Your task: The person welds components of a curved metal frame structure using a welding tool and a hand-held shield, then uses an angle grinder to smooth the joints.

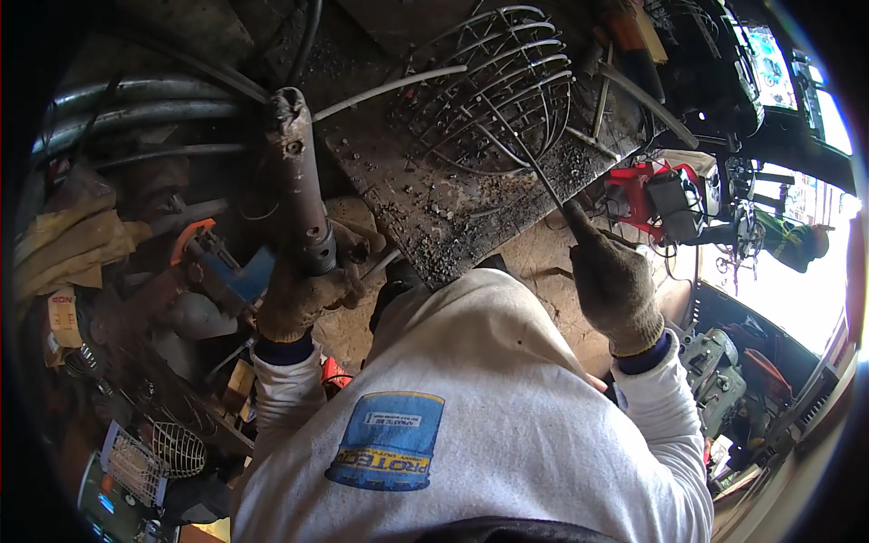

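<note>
Two hands: both in worn tan knit gloves, both closed on something.
Left hand [303,290]: fingers wrapped tight around the lower end of a rusty grey metal cylinder [297,181] — the cylinder rises upright above the fingers, its cap end furthest from them.
Right hand [611,281]: fingers pinched narrow on a thin dark metal rod [529,163], which runs from the fingertips up and away to the left.
Rod's far end: over a domed cage of bent silver wire [502,81], well beyond the fingertips.
Wire cage: rests on a scorched dark steel plate [425,199] — lying between the two hands' fingers.
Beside the left fingers: a blue power tool with orange guard [222,267], just outside them.
</note>
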Demonstrator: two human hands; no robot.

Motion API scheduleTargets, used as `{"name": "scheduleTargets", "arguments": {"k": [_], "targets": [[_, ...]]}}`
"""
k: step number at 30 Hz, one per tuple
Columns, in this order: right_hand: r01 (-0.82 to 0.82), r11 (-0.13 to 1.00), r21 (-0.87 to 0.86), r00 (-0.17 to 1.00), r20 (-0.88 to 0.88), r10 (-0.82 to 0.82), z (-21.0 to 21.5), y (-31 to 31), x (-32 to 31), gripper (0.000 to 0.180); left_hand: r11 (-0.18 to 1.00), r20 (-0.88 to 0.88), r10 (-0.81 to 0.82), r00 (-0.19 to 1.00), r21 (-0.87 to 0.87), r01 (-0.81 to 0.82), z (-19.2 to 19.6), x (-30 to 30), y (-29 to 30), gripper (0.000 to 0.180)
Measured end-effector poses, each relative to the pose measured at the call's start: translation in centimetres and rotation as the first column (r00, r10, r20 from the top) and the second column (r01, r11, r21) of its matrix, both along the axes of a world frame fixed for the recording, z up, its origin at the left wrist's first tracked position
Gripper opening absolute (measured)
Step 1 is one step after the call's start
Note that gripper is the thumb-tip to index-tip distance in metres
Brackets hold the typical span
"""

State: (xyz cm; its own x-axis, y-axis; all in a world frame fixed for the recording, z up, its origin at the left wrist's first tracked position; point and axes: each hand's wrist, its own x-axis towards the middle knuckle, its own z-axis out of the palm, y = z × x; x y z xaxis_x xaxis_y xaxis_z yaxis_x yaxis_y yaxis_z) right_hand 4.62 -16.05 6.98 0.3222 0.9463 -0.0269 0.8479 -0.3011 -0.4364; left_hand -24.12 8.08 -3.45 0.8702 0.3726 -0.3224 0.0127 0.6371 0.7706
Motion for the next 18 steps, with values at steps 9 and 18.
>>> {"name": "scheduleTargets", "arguments": {"k": [9,18], "targets": [[0.001,1.0,-0.016,1.0,-0.003,-0.001,-0.1,0.0,0.0,0.054,0.989,-0.093,0.115,0.989,-0.086,-0.123,-0.3,-1.0,-1.5,0.037],[0.025,0.999,0.034,1.0,-0.009,-0.025,0.8,0.0,0.0,0.053,0.98,-0.069,0.118,0.991,0.168,-0.105,1.2,5.1,-1.0,0.037]]}}
